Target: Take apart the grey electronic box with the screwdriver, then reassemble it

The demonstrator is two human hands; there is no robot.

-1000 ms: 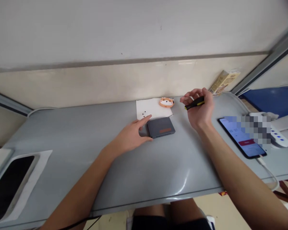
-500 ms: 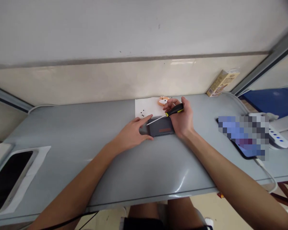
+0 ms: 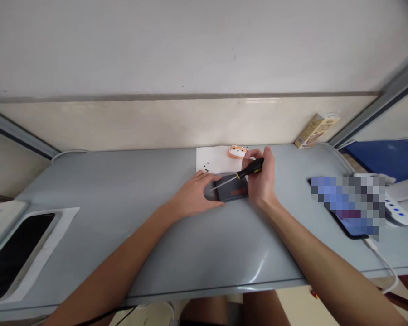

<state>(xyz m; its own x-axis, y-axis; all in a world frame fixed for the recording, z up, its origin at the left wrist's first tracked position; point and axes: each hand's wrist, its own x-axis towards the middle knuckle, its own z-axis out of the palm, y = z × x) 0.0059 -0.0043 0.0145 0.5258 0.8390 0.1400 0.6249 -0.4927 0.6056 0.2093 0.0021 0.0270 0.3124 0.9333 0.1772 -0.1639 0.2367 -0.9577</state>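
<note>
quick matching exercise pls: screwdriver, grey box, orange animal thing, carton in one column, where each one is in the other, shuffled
Things:
1. screwdriver
2. grey box
3. orange animal figure
4. carton

Places:
a. leaning against the wall, far right
b. gripped in the right hand
c. on the white paper
d. held at its left end by the left hand

Pairs: 1-b, 2-d, 3-c, 4-a

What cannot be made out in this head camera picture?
Head view only.
screwdriver tip: too small to see what it touches on the grey box.
grey box's left end: covered by the left hand.
phone screen: pixelated.
black specks on the white paper: too small to name.
</note>
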